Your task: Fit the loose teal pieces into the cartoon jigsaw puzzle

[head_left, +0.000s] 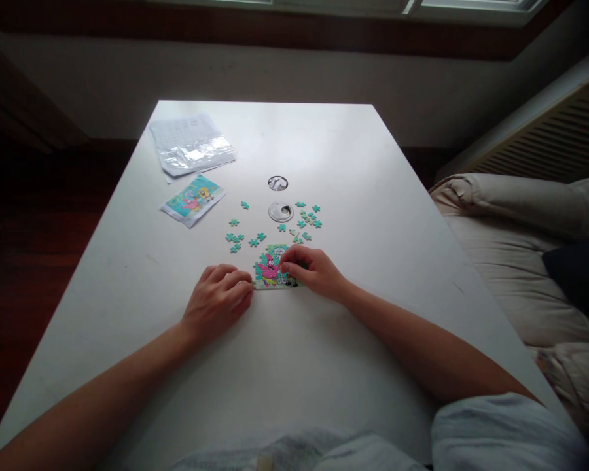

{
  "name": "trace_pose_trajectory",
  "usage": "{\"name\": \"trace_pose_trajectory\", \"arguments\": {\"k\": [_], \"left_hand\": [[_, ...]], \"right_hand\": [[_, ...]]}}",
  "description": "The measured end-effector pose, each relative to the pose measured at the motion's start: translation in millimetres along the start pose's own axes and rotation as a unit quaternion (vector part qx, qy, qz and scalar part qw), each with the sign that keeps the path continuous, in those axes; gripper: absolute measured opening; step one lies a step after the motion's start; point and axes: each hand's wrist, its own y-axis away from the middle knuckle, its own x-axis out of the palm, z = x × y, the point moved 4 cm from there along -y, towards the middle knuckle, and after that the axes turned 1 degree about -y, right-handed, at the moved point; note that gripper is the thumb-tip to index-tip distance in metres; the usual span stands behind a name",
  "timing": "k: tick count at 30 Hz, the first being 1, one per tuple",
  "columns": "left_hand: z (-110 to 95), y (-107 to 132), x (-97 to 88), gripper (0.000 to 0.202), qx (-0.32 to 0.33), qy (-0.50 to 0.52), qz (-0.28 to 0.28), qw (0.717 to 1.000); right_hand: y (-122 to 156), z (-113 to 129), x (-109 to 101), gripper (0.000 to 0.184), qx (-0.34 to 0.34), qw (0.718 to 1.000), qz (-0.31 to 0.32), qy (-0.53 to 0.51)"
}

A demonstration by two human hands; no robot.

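Observation:
A partly assembled jigsaw puzzle lies on the white table, showing a pink starfish figure and a pale figure beside it on green. My left hand rests at the puzzle's left edge, fingers loosely bent and slightly apart, with nothing seen in them. Over the puzzle's right side, my right hand pinches a small puzzle piece between thumb and forefinger; the fingers cover most of it. Loose green puzzle pieces lie to the left and to the right, beyond the assembled part.
A picture sheet of the cartoon figures lies left of the pieces. Behind it are papers with a clear plastic bag. A round hole and a metal ring cap sit mid-table. A beige sofa stands at the right.

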Motion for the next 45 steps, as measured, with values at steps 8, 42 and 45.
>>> {"name": "trace_pose_trajectory", "arguments": {"k": [8,42,45], "left_hand": [[7,-1,7.1,0.025,-0.049,0.004,-0.001,0.999],[8,4,13.3,0.014,-0.211,0.384,-0.053,0.897],[9,6,18.6,0.02,-0.249,0.47,-0.063,0.845]], "right_hand": [[1,0,0,0.015,-0.001,1.0,0.001,-0.005],[2,-3,0,0.02,-0.009,0.995,-0.06,-0.082],[7,10,10,0.016,-0.044,0.998,-0.03,0.014]]}}
